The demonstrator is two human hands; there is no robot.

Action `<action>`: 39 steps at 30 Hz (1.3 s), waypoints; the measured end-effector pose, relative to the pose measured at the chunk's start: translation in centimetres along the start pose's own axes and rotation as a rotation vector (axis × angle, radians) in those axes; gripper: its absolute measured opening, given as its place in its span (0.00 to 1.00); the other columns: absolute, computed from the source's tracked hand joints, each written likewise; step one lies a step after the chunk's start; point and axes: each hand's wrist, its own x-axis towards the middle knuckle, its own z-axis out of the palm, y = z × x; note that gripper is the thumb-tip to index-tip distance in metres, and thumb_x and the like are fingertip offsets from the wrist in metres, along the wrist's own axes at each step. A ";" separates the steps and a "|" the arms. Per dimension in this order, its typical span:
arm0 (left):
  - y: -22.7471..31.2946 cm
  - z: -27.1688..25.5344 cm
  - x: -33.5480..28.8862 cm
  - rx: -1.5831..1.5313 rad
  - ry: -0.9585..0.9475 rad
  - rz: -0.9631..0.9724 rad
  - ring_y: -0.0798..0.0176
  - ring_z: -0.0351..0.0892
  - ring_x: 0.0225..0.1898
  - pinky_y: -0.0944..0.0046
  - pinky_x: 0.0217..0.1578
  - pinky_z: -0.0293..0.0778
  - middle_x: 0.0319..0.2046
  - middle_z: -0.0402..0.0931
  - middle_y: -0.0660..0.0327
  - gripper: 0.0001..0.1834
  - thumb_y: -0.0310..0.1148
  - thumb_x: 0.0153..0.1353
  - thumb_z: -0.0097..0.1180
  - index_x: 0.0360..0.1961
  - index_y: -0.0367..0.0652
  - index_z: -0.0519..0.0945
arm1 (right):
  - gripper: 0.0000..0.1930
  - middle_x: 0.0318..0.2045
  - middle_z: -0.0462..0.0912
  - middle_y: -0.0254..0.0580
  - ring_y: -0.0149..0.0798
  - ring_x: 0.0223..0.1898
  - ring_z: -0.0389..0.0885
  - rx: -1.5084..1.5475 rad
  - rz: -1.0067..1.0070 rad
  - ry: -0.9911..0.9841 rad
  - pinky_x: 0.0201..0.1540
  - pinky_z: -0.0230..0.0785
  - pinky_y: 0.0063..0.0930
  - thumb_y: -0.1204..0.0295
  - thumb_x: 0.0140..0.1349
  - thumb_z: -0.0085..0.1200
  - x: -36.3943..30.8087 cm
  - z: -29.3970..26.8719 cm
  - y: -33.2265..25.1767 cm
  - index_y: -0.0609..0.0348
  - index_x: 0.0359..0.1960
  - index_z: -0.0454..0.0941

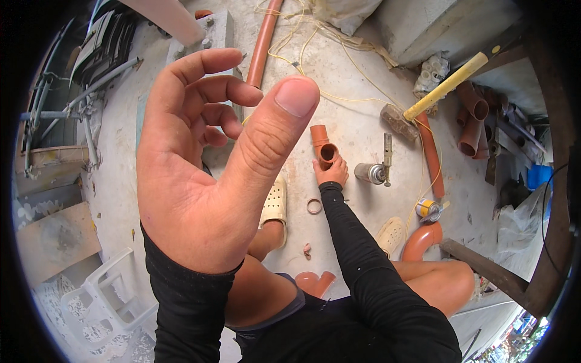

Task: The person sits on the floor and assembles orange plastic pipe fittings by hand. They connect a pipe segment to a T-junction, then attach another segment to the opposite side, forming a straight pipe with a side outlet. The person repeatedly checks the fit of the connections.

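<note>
My left hand (pixel 203 175) is raised close to the camera, its thumb apart from the loosely curled fingers and nothing held between them. Lower down, my right hand (pixel 333 173) grips an orange-brown pipe fitting (pixel 319 134) with a round side opening, which rests on the concrete floor. Right of that hand lies a gas torch (pixel 370 173) with a metal burner head. A thin brown ring (pixel 314 206) is on the floor below the fitting. Between my legs sits another orange branched fitting (pixel 318 282), partly hidden by my clothing.
A sledgehammer (pixel 445 88) with a yellow handle stands at the right beside a long orange pipe (pixel 430 157). Nearby are a small yellow can (pixel 428 209) and an orange elbow (pixel 422 242). A yellow cord (pixel 351 57) trails across the floor. Pipe pieces (pixel 472 124) are piled far right.
</note>
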 end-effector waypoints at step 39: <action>-1.6 9.4 -5.1 0.123 -0.225 0.535 0.42 0.77 0.56 0.51 0.58 0.75 0.55 0.76 0.46 0.40 0.33 0.54 0.67 0.70 0.43 0.72 | 0.43 0.59 0.77 0.53 0.46 0.58 0.80 0.538 -0.978 0.174 0.57 0.77 0.37 0.67 0.52 0.74 -4.7 -46.6 -7.9 0.64 0.70 0.67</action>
